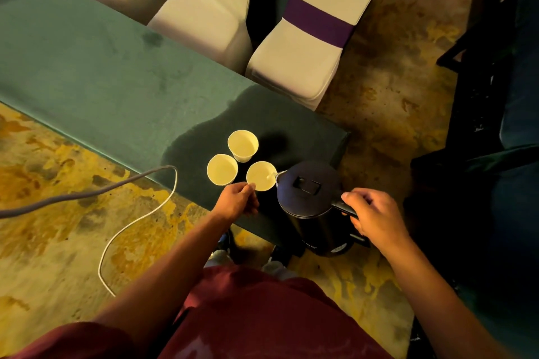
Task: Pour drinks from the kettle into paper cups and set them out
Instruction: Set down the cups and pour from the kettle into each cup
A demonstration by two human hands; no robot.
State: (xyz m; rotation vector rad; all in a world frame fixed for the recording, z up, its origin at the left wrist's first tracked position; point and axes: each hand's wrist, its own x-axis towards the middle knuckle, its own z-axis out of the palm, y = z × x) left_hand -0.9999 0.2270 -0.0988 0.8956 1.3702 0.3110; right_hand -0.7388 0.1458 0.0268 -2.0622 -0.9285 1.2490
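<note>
A green table (87, 73) runs away from the person's hands. At its near end, the right hand (376, 217) grips the handle of a black kettle (309, 195), tilted so the spout points left. Water streams into a cup (260, 175) pinched at its rim by the left hand (237, 201). Two more cups (222, 169) (243, 145) stand just beyond that hand. White chairs (294, 46) line the table's far side.

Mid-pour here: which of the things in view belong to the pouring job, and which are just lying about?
In the job:
black kettle, held by the right hand
cup being filled, steadied by the left hand
two other paper cups
green table

Lying about:
covered chairs
white cable on the floor
</note>
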